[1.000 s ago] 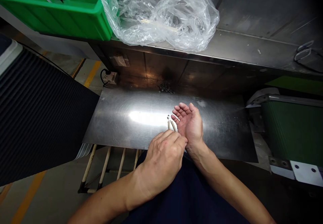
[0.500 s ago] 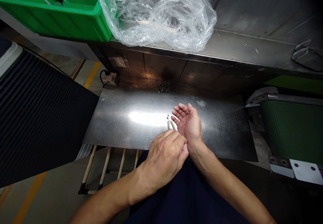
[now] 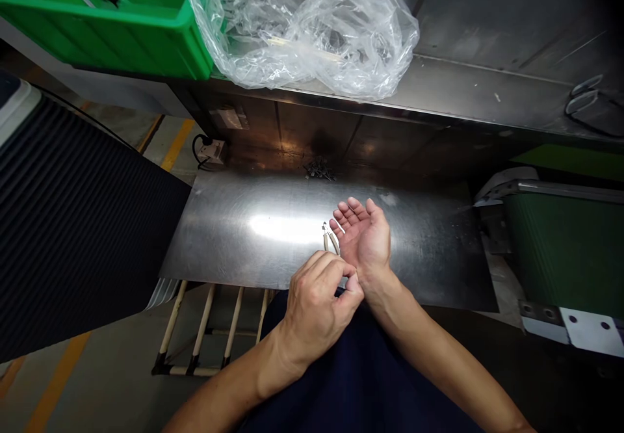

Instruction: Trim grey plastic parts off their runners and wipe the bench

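My left hand (image 3: 319, 300) is closed, its back towards me, with thumb and forefinger pinched together against the inner side of my right wrist. Whether anything sits in that pinch is too small to make out. My right hand (image 3: 363, 235) is turned palm up with its fingers stretched out, and nothing lies in the palm. Both hands are above the front part of a shiny metal table (image 3: 224, 244). Just left of the right hand, a small pair of cutting pliers (image 3: 326, 236) with pale handles rests on the metal, its handle ends partly covered by my hands.
At the table's back lies a heap of small dark pieces (image 3: 320, 168). A power socket (image 3: 213, 152) stands at the back left corner. On the ledge above are a green bin (image 3: 112, 43) and clear plastic bags (image 3: 361, 43). Black ribbed stacks (image 3: 82, 225) flank the left, a green conveyor belt (image 3: 570, 251) the right.
My left hand has turned slightly, so the thumb and forefinger pinch shows more clearly at the right wrist. The right hand's fingers have spread a little. The pliers have stayed in place.
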{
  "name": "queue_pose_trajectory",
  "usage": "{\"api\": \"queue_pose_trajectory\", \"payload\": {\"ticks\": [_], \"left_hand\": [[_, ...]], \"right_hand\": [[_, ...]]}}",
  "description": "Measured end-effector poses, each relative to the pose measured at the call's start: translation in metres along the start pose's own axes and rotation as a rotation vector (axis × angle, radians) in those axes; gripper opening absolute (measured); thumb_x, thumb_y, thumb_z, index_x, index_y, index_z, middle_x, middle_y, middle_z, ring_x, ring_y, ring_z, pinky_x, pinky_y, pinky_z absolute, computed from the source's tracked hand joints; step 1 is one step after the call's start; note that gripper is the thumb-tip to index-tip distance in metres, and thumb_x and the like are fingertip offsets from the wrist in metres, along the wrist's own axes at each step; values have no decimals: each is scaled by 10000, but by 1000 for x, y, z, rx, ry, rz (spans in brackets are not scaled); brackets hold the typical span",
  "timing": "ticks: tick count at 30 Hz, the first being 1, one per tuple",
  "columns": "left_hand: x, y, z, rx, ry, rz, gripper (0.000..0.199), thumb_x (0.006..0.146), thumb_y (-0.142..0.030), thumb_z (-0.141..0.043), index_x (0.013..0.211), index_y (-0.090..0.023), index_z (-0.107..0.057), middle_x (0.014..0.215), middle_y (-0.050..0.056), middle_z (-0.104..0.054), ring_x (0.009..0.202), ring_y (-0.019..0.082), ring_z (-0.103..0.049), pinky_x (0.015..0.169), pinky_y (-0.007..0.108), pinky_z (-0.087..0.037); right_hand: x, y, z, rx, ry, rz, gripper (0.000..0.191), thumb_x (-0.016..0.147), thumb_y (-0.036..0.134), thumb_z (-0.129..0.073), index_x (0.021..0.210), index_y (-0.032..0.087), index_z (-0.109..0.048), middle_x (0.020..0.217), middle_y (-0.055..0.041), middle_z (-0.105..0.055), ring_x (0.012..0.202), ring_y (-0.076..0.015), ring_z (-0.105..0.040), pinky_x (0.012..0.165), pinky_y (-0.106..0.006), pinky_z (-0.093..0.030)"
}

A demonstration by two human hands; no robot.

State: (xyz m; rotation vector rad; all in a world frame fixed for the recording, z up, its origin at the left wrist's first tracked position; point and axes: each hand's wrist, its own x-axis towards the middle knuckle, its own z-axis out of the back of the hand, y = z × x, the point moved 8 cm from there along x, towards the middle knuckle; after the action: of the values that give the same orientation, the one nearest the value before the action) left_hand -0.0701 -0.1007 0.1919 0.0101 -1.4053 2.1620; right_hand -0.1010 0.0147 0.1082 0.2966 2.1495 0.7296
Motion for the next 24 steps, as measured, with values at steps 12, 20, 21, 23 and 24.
{"api": "queue_pose_trajectory", "payload": {"ticks": [12,20,21,23,24], "left_hand": [[-4,-4,5,-84,-84,-8,136,905,-57,-603,938,-168,-675,868,38,-717,833,155,-666,787,313,-566],[-2,-11,8,-3,34,-25,182,930,-67,-599,1058,-149,-699,980,54,-747,908,153,-694,845,290,-586],[-1,-13,8,34,60,-39,177,936,-73,-592,1056,-145,-699,979,54,-748,904,157,-694,835,294,-587],[1,-18,8,127,100,-84,159,946,-84,-573,1027,-137,-700,946,52,-745,872,167,-689,801,313,-587],[2,-20,8,181,117,-112,151,950,-89,-565,1001,-136,-699,916,49,-740,842,170,-682,774,323,-583]], "right_hand": [[-2,5,-4,111,-6,-64,357,915,508,-482,866,188,-633,831,-12,-669,718,-121,-642,694,-266,-538],[-5,13,-10,78,78,34,359,917,515,-483,862,200,-646,835,-10,-665,745,-122,-639,718,-260,-532],[-6,14,-11,67,85,59,361,918,516,-485,868,199,-651,843,-9,-665,753,-120,-639,720,-257,-530],[-8,16,-11,39,94,101,366,922,515,-485,881,198,-662,864,-9,-668,769,-118,-640,726,-252,-526],[-9,17,-11,25,95,118,368,924,515,-483,885,198,-665,872,-9,-669,775,-118,-640,729,-251,-524]]}}
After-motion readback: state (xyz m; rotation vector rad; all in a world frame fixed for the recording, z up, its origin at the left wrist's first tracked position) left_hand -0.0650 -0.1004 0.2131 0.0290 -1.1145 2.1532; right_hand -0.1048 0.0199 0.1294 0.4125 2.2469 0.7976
